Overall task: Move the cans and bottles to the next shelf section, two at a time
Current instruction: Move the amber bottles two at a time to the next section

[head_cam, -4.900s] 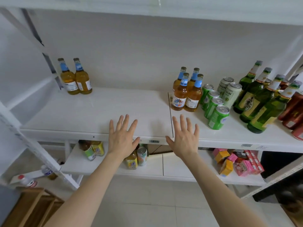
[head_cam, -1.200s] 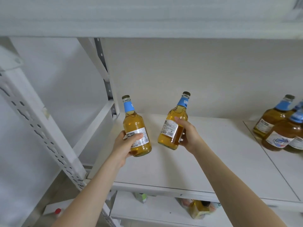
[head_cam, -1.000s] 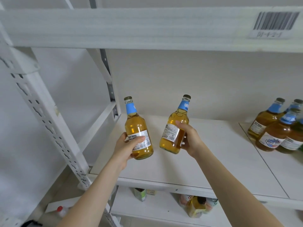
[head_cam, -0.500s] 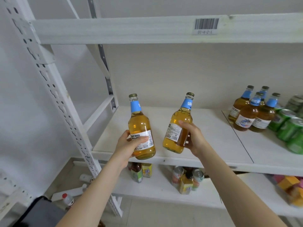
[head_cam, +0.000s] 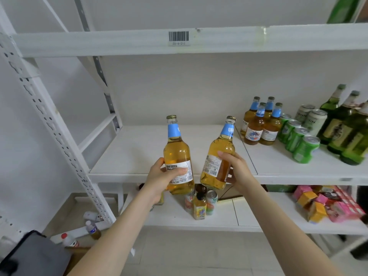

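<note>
Two amber beer bottles held up before the middle shelf, one in each hand.

The left hand [head_cam: 163,178] grips the left beer bottle [head_cam: 177,154] round its white label, upright. The right hand [head_cam: 237,170] wraps the right beer bottle [head_cam: 219,156], which tilts toward 1 o'clock; most of its fingers are hidden behind the glass. Both bottles hang clear of the left shelf section [head_cam: 139,148]. At 2 o'clock stand four matching bottles [head_cam: 260,124], green cans [head_cam: 298,142] and green glass bottles [head_cam: 346,126], the last cut off by the frame. At 6 o'clock, the lower-shelf drinks [head_cam: 200,204] are partly hidden by the held bottles.
</note>
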`<state>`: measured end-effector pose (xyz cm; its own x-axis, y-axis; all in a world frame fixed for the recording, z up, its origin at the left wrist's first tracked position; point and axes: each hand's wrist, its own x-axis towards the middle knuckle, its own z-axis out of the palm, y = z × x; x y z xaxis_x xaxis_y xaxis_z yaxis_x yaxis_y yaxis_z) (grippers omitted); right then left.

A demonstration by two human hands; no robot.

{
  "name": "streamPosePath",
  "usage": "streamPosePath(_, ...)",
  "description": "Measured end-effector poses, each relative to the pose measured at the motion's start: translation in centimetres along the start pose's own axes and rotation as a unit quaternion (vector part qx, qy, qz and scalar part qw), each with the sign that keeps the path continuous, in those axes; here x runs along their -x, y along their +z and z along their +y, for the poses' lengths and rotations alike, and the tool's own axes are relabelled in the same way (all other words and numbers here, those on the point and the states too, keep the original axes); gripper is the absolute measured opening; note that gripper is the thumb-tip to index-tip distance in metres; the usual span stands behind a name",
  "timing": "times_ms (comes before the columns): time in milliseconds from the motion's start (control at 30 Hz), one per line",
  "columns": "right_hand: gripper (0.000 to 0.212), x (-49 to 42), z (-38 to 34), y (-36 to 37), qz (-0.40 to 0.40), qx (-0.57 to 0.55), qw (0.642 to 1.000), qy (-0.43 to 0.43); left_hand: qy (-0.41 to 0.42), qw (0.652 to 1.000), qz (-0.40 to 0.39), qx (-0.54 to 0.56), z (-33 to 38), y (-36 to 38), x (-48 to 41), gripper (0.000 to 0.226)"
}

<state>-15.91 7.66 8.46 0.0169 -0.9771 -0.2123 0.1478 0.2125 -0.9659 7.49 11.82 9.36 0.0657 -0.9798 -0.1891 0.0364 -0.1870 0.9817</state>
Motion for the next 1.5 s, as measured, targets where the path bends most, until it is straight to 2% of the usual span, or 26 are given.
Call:
streamPosePath(167, 0.065, 0.4, -1.4, -6.7, 0.017, -0.003, 1.0, 0.004, -0.004, 1.0, -0.004, -0.008, -0.4, 6.8, 0.1, 0.05)
streamPosePath(467, 0.051, 0.9, -4.2, -20.9, 0.029, 0.01, 1.0, 0.005, -0.013, 1.0, 0.004, 0.007, -1.7, 21.0, -0.1, 0.056)
streamPosePath(633, 0.056, -1.3, -4.5, -25.8, 0.052, 0.008, 0.999, 0.005, -0.013, 1.0, 0.009, -0.002, -1.5, 25.9, -2.8, 0.057)
streamPosePath(800, 0.058, -5.4, -4.7, -28.2, 0.061, 0.015, 0.998, -0.003, 0.001, 1.0, -0.004, -0.013, -0.9, 28.7, -7.8, 0.057)
streamPosePath(933, 0.045, -9.5, -4.6, -28.9, 0.076, 0.006, 0.997, -0.027, 0.024, 0.999, -0.013, -0.045, -0.8, 30.3, -12.5, 0.056)
streamPosePath(1267, 0.058, -17.2, -2.2, -28.9, 0.095, 0.001, 0.991, -0.093, 0.045, 0.993, -0.019, -0.108, -3.7, 32.0, -21.4, 0.068)
streamPosePath(1500, 0.063, -19.6, -0.7, -28.7, 0.095, 0.048, 0.985, -0.139, 0.048, 0.992, -0.031, -0.11, -4.9, 32.5, -24.0, 0.07)
